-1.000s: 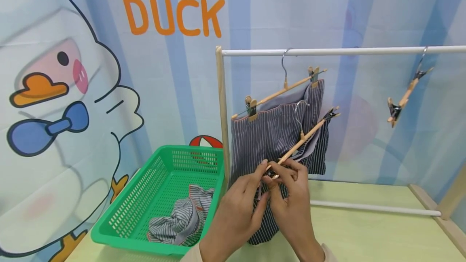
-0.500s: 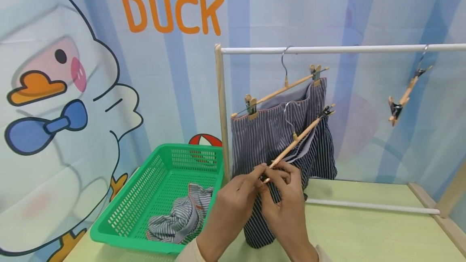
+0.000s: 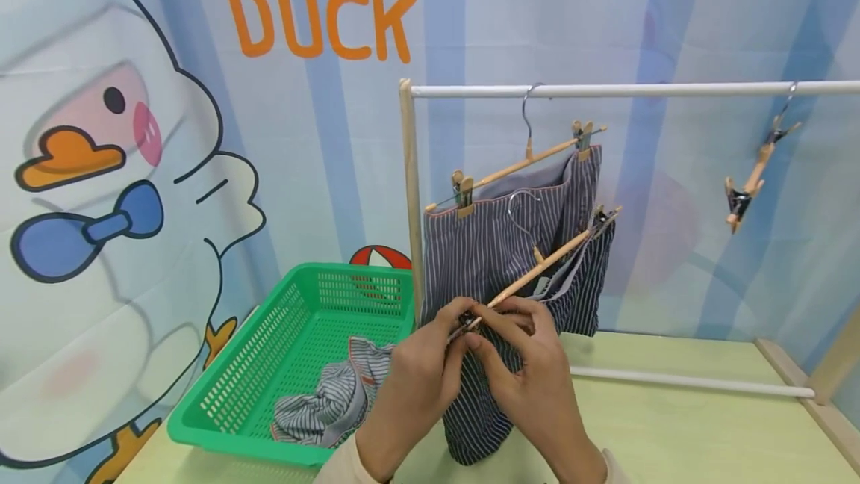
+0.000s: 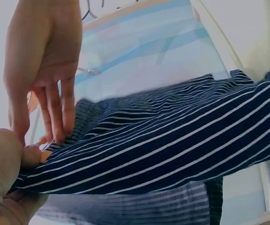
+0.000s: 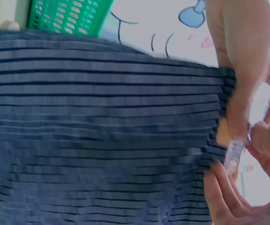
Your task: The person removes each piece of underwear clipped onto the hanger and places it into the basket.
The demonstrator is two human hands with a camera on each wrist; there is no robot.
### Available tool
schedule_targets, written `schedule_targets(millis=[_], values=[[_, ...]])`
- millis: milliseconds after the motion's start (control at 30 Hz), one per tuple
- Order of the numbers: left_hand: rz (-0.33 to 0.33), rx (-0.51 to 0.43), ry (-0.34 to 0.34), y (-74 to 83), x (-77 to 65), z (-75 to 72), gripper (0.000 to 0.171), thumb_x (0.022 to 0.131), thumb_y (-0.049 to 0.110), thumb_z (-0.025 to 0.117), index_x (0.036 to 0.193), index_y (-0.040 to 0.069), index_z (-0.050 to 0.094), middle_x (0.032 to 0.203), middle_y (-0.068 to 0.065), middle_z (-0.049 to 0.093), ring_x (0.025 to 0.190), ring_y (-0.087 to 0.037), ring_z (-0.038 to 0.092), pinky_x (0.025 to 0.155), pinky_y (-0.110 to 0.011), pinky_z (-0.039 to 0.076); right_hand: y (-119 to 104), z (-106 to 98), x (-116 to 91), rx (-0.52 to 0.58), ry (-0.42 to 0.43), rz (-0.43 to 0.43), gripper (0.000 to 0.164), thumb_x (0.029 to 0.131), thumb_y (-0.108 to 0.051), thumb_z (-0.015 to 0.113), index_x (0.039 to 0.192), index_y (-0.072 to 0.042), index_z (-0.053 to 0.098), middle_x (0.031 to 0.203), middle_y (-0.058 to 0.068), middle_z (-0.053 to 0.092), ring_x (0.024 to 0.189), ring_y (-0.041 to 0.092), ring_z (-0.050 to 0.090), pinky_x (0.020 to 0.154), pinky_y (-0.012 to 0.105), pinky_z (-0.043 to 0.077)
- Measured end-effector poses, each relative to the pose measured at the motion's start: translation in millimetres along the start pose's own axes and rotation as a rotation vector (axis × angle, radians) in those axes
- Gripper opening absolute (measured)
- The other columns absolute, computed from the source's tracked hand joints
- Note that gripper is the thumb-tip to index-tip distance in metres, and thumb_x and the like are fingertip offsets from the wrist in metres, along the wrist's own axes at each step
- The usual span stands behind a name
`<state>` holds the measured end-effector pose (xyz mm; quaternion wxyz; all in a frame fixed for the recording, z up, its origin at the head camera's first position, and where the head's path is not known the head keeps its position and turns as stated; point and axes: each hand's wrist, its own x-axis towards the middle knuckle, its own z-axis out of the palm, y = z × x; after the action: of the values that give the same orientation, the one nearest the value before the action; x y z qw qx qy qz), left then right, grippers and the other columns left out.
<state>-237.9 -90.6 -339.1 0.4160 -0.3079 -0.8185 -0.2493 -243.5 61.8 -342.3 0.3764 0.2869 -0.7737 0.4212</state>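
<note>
Both hands meet at the near end of a wooden clip hanger, held slantwise in front of the rack. My left hand pinches the corner of dark striped shorts by the near clip; the left wrist view shows the cloth stretched away from thumb and finger. My right hand grips the hanger's near clip between thumb and fingers. The far clip has the other end of the shorts' waistband hanging under it. Fingers hide most of the near clip.
A second pair of striped shorts hangs from a clip hanger on the white rail, just behind. A bare hanger hangs at the right. A green basket with a crumpled striped garment stands left.
Both hands have shifted a little left, taking the near end of the hanger and the shorts along. The left fingers have moved round the near clip. The basket and rail stay put.
</note>
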Motion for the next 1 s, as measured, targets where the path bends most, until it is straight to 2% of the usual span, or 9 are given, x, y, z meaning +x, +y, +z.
schedule_targets(millis=[133,300,367,467,567,700,833,933,1000], values=[[-0.021,-0.036,0.002,-6.8,1.4,-3.5,0.047,0.084,-0.002,0.066,0.127,0.002,0.047,0.092,-0.013,0.07,0.081,-0.015,0.066,0.061,-0.026,0.057,5.6,-7.8,4.3,0.014,-0.069,-0.026,0.043,0.083,-0.015,0.072,0.125,-0.019,0.062,0.116,0.009,0.054,0.1,0.016,0.055,0.077,0.042,0.054],[-0.053,-0.069,-0.02,-11.5,3.2,-9.7,0.045,0.084,-0.003,0.065,0.126,0.001,0.047,0.088,-0.01,0.069,0.074,-0.012,0.066,0.053,-0.023,0.055,17.3,-25.0,11.2,-0.029,-0.104,-0.068,0.055,0.083,-0.013,0.072,0.134,-0.019,0.053,0.116,0.008,0.056,0.092,0.013,0.058,0.074,0.036,0.055],[-0.068,-0.082,-0.026,-13.4,2.9,-11.6,0.045,0.084,-0.004,0.064,0.126,0.002,0.047,0.087,-0.009,0.069,0.071,-0.01,0.065,0.05,-0.021,0.053,24.7,-35.1,14.6,-0.045,-0.075,-0.082,0.057,0.082,-0.009,0.072,0.135,-0.017,0.052,0.116,0.007,0.057,0.092,0.013,0.058,0.073,0.032,0.054],[-0.09,-0.103,-0.035,-16.7,2.0,-14.1,0.046,0.084,-0.005,0.064,0.126,0.004,0.048,0.089,-0.008,0.069,0.07,-0.009,0.064,0.045,-0.018,0.047,38.1,-53.6,18.7,-0.097,0.025,-0.083,0.058,0.081,-0.003,0.071,0.135,-0.014,0.052,0.116,0.011,0.057,0.092,0.016,0.057,0.073,0.03,0.052],[-0.1,-0.118,-0.036,-19.7,1.3,-16.0,0.046,0.083,-0.008,0.064,0.126,0.005,0.049,0.092,-0.009,0.069,0.075,-0.009,0.065,0.046,-0.018,0.046,53.9,-73.7,20.6,-0.184,0.12,-0.049,0.059,0.08,-0.003,0.071,0.136,-0.01,0.049,0.12,0.02,0.05,0.101,0.026,0.052,0.077,0.039,0.047],[-0.112,-0.147,-0.055,-22.6,0.5,-19.1,0.047,0.083,-0.009,0.063,0.126,0.007,0.049,0.092,-0.01,0.07,0.078,-0.007,0.065,0.042,-0.016,0.04,75.3,-99.1,18.5,-0.255,0.149,0.003,0.058,0.087,-0.012,0.066,0.139,-0.004,0.041,0.131,0.03,0.036,0.116,0.041,0.035,0.083,0.06,0.035],[-0.099,-0.176,-0.071,-26.0,0.3,-23.2,0.047,0.084,-0.008,0.063,0.126,0.009,0.049,0.09,-0.009,0.07,0.075,-0.006,0.064,0.038,-0.016,0.032,90.0,-116.1,15.0,-0.228,0.104,0.03,0.056,0.095,-0.019,0.055,0.143,-0.001,0.032,0.14,0.031,0.027,0.122,0.045,0.025,0.086,0.068,0.027],[-0.072,-0.184,-0.078,-28.6,0.8,-25.1,0.046,0.084,-0.008,0.063,0.125,0.01,0.05,0.09,-0.007,0.07,0.072,-0.005,0.063,0.039,-0.017,0.031,94.7,-122.8,13.6,-0.19,0.035,0.045,0.052,0.099,-0.015,0.048,0.145,-0.003,0.028,0.142,0.031,0.027,0.122,0.047,0.027,0.088,0.068,0.028],[-0.051,-0.177,-0.087,-29.6,1.6,-25.5,0.044,0.085,-0.007,0.063,0.124,0.011,0.05,0.088,-0.006,0.069,0.067,-0.005,0.062,0.039,-0.017,0.03,95.7,-124.9,13.3,-0.166,-0.008,0.045,0.048,0.099,-0.01,0.045,0.145,-0.004,0.031,0.14,0.031,0.031,0.121,0.047,0.03,0.088,0.068,0.027]])
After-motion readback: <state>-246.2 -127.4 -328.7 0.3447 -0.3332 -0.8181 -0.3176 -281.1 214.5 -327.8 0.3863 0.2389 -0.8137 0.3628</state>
